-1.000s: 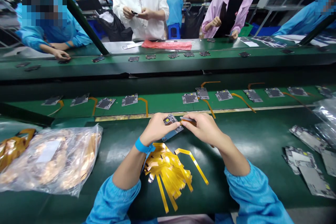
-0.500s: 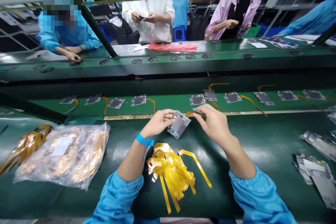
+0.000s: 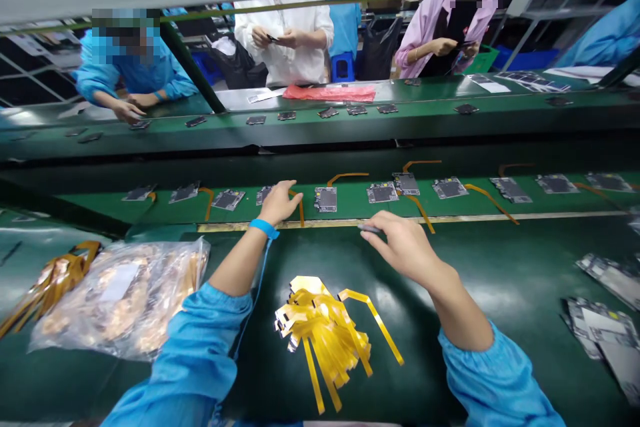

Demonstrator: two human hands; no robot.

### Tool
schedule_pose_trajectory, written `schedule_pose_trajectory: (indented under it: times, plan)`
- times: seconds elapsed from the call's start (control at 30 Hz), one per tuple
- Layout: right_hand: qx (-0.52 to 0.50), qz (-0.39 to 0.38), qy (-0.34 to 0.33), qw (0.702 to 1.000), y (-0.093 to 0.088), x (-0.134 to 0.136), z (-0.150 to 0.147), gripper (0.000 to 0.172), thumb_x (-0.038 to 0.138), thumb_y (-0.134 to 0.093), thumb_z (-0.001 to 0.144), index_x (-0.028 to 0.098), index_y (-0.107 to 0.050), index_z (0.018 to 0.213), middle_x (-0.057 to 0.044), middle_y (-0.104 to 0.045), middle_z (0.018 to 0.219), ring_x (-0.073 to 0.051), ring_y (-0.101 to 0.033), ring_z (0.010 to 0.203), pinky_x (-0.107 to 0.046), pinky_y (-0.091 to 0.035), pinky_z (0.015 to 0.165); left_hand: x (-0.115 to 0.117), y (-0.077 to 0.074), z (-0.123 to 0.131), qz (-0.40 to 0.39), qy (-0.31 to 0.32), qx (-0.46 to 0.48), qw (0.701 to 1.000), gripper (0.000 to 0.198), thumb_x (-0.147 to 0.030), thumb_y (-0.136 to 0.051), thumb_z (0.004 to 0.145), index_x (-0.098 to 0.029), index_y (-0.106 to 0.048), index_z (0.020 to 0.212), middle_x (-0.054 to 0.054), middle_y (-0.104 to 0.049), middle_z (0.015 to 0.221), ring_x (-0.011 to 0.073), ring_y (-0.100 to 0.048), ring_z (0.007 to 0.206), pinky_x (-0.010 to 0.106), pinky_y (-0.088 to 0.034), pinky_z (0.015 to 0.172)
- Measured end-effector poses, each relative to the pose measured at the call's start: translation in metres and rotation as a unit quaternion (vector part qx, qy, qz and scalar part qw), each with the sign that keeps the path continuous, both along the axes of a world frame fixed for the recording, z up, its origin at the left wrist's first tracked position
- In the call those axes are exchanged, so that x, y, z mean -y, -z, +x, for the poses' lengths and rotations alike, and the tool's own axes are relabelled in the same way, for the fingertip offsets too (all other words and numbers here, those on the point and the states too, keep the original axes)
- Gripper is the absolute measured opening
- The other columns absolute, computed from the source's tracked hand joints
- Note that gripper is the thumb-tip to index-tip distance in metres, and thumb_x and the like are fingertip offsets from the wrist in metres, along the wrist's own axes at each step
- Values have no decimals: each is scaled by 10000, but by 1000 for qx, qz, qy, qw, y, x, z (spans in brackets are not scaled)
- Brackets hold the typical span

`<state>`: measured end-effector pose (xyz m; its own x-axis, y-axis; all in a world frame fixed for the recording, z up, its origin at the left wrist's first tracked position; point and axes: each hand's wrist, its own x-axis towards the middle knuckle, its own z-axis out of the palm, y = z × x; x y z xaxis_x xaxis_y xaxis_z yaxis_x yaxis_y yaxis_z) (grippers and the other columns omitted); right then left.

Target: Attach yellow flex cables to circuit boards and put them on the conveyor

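My left hand (image 3: 281,203) is over the green belt, fingers apart and holding nothing. It partly covers a circuit board (image 3: 264,195) with an orange flex cable (image 3: 301,212); whether it touches them I cannot tell. Just to its right, another circuit board (image 3: 326,200) lies on the belt, its flex cable (image 3: 347,176) bent away to the right. My right hand (image 3: 403,240) is closed on a small grey stick-like tool (image 3: 369,228) above the near edge of the belt. A fanned pile of yellow flex cables (image 3: 325,327) lies on the green table between my forearms.
A clear plastic bag of flex cables (image 3: 120,300) lies at left beside a loose bundle (image 3: 55,283). Stacked circuit boards (image 3: 603,333) lie at right. More boards (image 3: 383,192) line the belt (image 3: 350,210). Several people work across a second line (image 3: 300,127).
The circuit board that was in my left hand now lies on the belt with its flex cable. My left hand has let go and moved left and away from me. My right hand keeps the grey tool.
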<state>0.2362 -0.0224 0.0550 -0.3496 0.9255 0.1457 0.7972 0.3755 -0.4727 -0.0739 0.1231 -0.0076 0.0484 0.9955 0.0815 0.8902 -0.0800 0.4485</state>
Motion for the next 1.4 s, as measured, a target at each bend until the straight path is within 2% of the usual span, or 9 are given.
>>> schedule_pose_trajectory:
  times: [0.23, 0.37, 0.53, 0.8, 0.97, 1.03, 1.17, 1.3, 1.4]
  plan:
    - [93, -121, -153, 976, 9, 4, -18, 176, 245, -643, 979, 232, -781, 1089, -54, -770, 1101, -238, -717, 1014, -290, -470, 777, -5, 4, -78, -46, 60, -198, 977, 576, -241, -556, 844, -110, -635, 1399, 155, -569, 1486, 327, -516, 1385, 388, -408, 1185]
    - [143, -140, -217, 956, 18, 10, -33, 228, 195, -681, 925, 237, -781, 1126, -66, -765, 1120, -238, -722, 1018, -281, -463, 769, -12, 4, -113, -95, 40, -248, 963, 632, -301, -609, 797, -150, -636, 1411, 140, -559, 1504, 346, -509, 1392, 386, -406, 1176]
    - [233, -142, -250, 929, 23, 23, -54, 170, 167, -682, 898, 197, -790, 1026, -96, -768, 1052, -257, -740, 953, -284, -481, 724, -17, 0, -142, -126, -18, -287, 949, 675, -304, -641, 768, -207, -621, 1435, 137, -551, 1517, 382, -510, 1379, 433, -456, 1108]
    - [278, -148, -262, 912, 25, 33, -65, 235, 91, -570, 935, 149, -794, 979, -136, -765, 1002, -261, -754, 894, -286, -509, 693, -22, -5, -144, -156, -28, -314, 936, 688, -303, -663, 768, -225, -603, 1448, 175, -565, 1484, 410, -540, 1319, 493, -478, 1049]
    - [274, -164, -251, 914, 23, 29, -63, 219, 95, -582, 914, 143, -792, 954, -135, -768, 1016, -277, -752, 910, -302, -509, 703, -29, -3, -138, -163, 6, -318, 934, 812, -190, -632, 783, -203, -443, 1572, 198, -420, 1613, 405, -412, 1457, 517, -429, 1110]
    - [271, -171, -252, 913, 23, 28, -62, 202, 103, -600, 903, 142, -791, 954, -141, -769, 1033, -279, -748, 928, -304, -504, 713, -32, -3, -136, -178, 10, -325, 929, 812, -194, -649, 783, -205, -446, 1569, 196, -385, 1636, 404, -384, 1478, 515, -417, 1120]
    - [262, -175, -254, 914, 23, 24, -57, 161, 138, -632, 904, 160, -789, 935, -135, -779, 981, -277, -745, 942, -293, -474, 724, -36, -4, -132, -185, 27, -349, 918, 771, -222, -703, 744, -206, -525, 1493, 192, -440, 1596, 383, -399, 1466, 485, -432, 1102]
    - [213, -168, -240, 932, 22, 19, -43, 131, 173, -651, 916, 212, -776, 931, -78, -786, 904, -244, -742, 890, -273, -432, 710, -35, -15, -130, -152, 46, -369, 916, 699, -196, -697, 717, -154, -560, 1401, 222, -496, 1541, 390, -394, 1461, 528, -417, 1095]
    - [165, -157, -221, 948, 18, 14, -32, 116, 181, -673, 917, 235, -768, 958, -46, -791, 924, -223, -738, 886, -262, -406, 693, -31, -24, -131, -122, 39, -385, 914, 592, -248, -707, 771, -137, -584, 1339, 231, -604, 1425, 382, -512, 1368, 519, -375, 1104]
